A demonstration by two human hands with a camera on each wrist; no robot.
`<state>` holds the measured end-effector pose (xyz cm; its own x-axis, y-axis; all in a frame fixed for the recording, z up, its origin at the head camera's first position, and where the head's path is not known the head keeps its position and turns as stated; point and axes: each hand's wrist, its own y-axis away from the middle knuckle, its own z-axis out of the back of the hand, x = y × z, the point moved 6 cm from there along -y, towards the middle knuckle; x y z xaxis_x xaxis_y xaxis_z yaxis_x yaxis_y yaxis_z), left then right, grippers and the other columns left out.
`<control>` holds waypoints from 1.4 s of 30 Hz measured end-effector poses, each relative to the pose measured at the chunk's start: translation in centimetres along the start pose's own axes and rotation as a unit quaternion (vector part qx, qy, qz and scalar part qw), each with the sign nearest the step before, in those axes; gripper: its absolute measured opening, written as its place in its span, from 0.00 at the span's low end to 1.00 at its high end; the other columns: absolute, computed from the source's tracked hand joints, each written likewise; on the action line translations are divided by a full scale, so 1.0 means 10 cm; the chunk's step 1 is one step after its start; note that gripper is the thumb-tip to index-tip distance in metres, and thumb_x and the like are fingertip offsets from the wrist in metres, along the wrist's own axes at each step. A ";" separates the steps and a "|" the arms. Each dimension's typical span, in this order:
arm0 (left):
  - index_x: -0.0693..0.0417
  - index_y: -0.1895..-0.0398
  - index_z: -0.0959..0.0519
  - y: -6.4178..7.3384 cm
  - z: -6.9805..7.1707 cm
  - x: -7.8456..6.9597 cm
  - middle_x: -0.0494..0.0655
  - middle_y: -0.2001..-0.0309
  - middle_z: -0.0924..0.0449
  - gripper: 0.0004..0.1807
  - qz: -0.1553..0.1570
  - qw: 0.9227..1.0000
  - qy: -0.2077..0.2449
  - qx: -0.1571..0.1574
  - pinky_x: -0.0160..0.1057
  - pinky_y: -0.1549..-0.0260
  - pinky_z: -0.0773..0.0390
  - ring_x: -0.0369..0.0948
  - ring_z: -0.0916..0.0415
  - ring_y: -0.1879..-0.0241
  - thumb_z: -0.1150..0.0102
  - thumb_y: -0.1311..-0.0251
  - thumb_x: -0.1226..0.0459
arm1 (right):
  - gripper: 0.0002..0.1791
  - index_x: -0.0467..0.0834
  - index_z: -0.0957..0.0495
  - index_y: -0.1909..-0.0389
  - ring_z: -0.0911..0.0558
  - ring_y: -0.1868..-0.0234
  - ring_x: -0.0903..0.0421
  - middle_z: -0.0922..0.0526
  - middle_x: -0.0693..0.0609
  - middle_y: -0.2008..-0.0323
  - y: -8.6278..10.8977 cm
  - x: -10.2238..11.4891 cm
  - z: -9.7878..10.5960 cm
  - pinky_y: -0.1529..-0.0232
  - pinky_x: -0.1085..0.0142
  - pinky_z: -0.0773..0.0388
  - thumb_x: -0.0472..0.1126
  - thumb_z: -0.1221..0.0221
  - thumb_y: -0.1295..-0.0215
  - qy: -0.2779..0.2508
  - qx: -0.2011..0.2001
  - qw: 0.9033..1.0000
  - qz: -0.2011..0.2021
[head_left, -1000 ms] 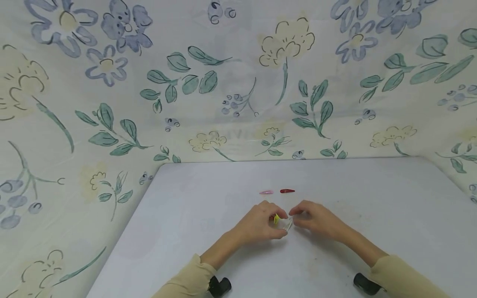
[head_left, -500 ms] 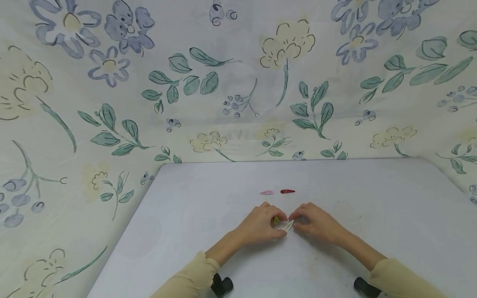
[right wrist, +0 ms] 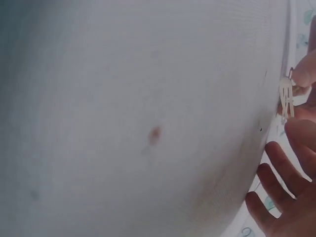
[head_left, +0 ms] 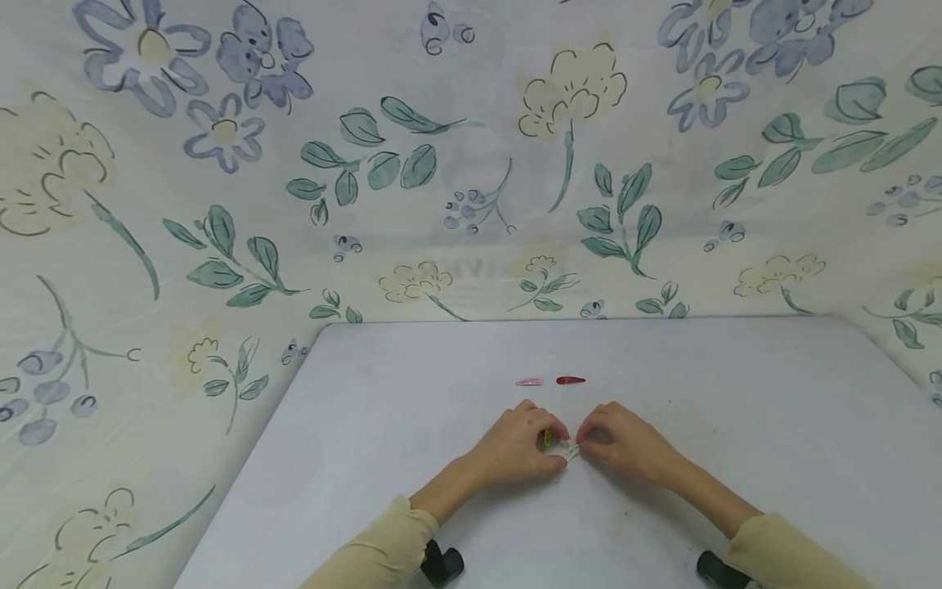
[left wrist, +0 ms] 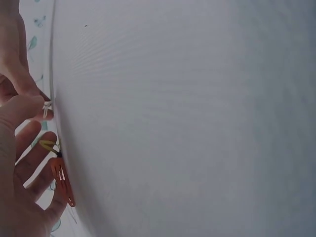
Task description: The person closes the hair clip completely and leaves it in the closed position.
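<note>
A white snap hair clip (right wrist: pixel 286 98) spans the gap between the two hands, its slotted frame showing in the right wrist view. My left hand (head_left: pixel 511 446) pinches one end of it between thumb and finger. At the other end, the fingertips of my right hand (head_left: pixel 629 446) pinch the clip, while its remaining fingers spread in the right wrist view. Beside the left hand's fingers are an orange snap clip (left wrist: pixel 61 180) and a yellow clip (left wrist: pixel 48 145); in the head view the yellow one shows inside the curve of that hand.
Farther back on the white table (head_left: pixel 397 393) lie a pink hair clip (head_left: pixel 529 382) and a red hair clip (head_left: pixel 570 380), side by side. A flower-patterned cloth (head_left: pixel 471 245) rises behind the table and along its left side.
The right hand's fingertips have closed in on the end of the white clip, covering more of it. The left hand stays nearly in place; the pink and red clips lie as before.
</note>
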<state>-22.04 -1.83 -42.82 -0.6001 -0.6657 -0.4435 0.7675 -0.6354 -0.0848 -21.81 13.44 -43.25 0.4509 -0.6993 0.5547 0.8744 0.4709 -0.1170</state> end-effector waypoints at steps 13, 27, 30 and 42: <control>0.47 0.54 0.17 -0.01 0.08 0.05 0.36 0.60 0.21 0.14 0.023 0.998 0.062 -0.017 0.30 0.57 0.26 0.36 0.28 0.55 0.32 0.43 0.56 | 0.03 0.46 0.18 0.62 0.20 0.55 0.54 0.18 0.56 0.61 -0.03 0.01 0.11 0.51 0.55 0.19 0.37 0.38 0.35 -0.084 -0.011 0.996 -0.028; 0.51 0.55 0.16 -0.07 0.40 0.09 0.39 0.55 0.18 0.13 0.023 0.990 0.109 -0.090 0.42 0.47 0.24 0.40 0.28 0.47 0.34 0.42 0.59 | 0.04 0.43 0.19 0.61 0.19 0.53 0.49 0.17 0.53 0.62 -0.17 0.09 0.35 0.50 0.51 0.20 0.36 0.37 0.35 -0.117 -0.092 0.988 -0.029; 0.52 0.55 0.16 -0.08 0.48 0.10 0.40 0.54 0.17 0.12 0.017 0.988 0.110 -0.105 0.43 0.49 0.24 0.40 0.28 0.49 0.34 0.42 0.59 | 0.05 0.42 0.19 0.60 0.19 0.54 0.50 0.16 0.52 0.62 -0.20 0.11 0.38 0.50 0.51 0.19 0.37 0.37 0.35 -0.129 -0.106 0.986 -0.030; 0.50 0.63 0.15 -0.09 0.80 0.15 0.40 0.62 0.16 0.03 0.001 0.963 0.155 -0.220 0.49 0.52 0.24 0.42 0.26 0.53 0.35 0.40 0.64 | 0.09 0.42 0.18 0.55 0.16 0.56 0.52 0.16 0.49 0.57 -0.31 0.31 0.46 0.50 0.57 0.18 0.39 0.38 0.33 -0.181 -0.158 0.971 -0.014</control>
<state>-25.42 -5.40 -36.23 -0.5553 -0.4749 -0.6827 0.8304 -0.3615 -0.4240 -23.98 12.27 -37.41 0.3842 -0.4482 0.8072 0.9223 0.2268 -0.3130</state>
